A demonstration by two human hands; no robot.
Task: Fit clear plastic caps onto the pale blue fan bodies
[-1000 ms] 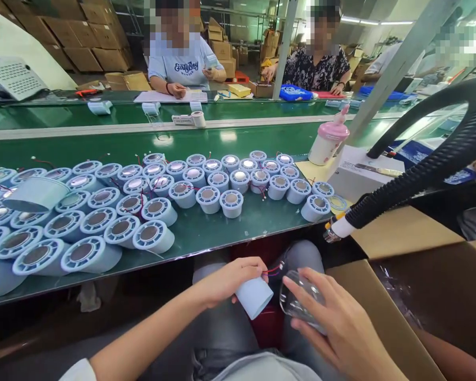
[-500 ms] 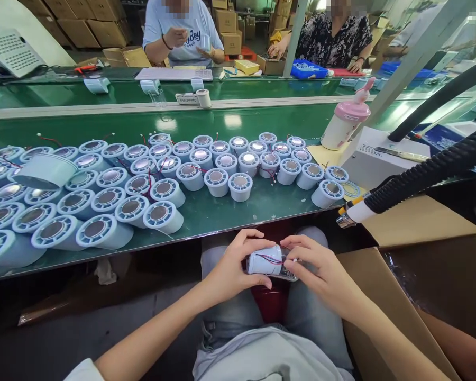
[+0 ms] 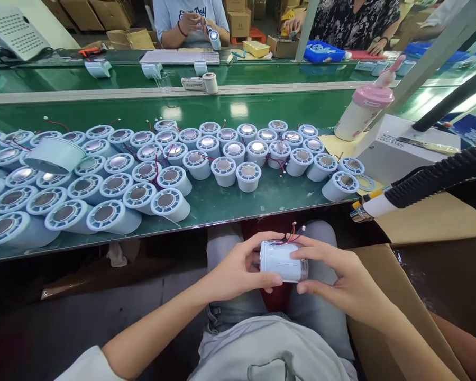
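Observation:
Above my lap is a light-blue cylindrical housing (image 3: 282, 261), lying sideways, with a clear plastic part at its right end. Thin red and dark wires with small white connectors stick up from its far side. My left hand (image 3: 250, 264) wraps round the left end, thumb on the near side. At the right end my right hand (image 3: 328, 267) grips the housing and the clear part between thumb and fingers. On the green bench, rows of similar blue housings (image 3: 248, 176) with round metallic discs face up, some with wires hanging out.
A pink-lidded white bottle (image 3: 363, 112) stands beside a grey box (image 3: 408, 143) at the right. A black ribbed hose (image 3: 440, 174) reaches over the bench edge. An open cardboard box (image 3: 381, 280) sits at my right. Across the bench, co-workers handle parts.
The housing has been turned in my hands, so its wires now rise from the far side. My right hand has shifted from the wires to gripping the right end. The view has moved slightly.

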